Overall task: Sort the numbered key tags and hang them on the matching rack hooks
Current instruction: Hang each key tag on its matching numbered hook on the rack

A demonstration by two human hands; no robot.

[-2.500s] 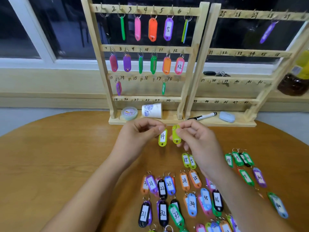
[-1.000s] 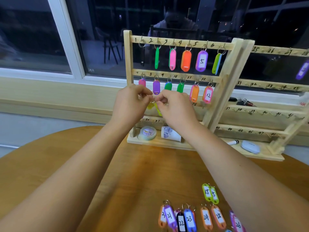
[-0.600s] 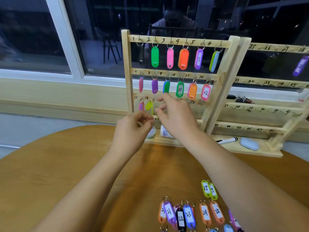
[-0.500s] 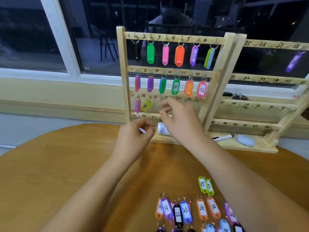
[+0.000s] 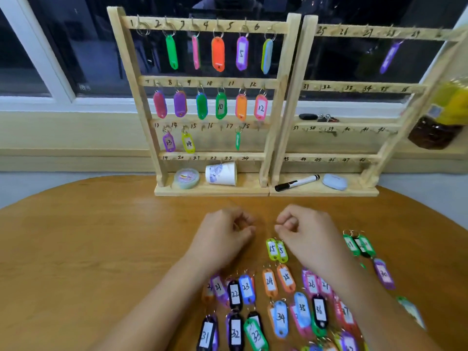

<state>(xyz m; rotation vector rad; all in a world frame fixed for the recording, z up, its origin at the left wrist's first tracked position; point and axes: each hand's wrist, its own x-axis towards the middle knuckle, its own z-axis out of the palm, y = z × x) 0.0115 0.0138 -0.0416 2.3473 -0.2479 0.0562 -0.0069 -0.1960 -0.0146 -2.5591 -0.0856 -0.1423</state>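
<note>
A round table (image 5: 88, 249) of smooth, orange-brown grained wood fills the lower view. At its far edge stand two ladder-like racks of pale bare wood, the left rack (image 5: 130, 72) and the right rack (image 5: 354, 88), with inked numbers along their flat bars. The left hand (image 5: 222, 239) and right hand (image 5: 306, 236) hover apart over the table, fingers curled toward the palms, nothing visible in them. Glossy oblong loose tags (image 5: 320, 310) with white paper labels lie in rows near the wrists. Just beside the right thumb, two yellow-green tags marked 15 (image 5: 272, 249) lie flat and touching, long axes pointing toward the racks. Tag 14 (image 5: 188, 143) hangs lengthwise down, slightly tilted, on the left rack's third bar.
</note>
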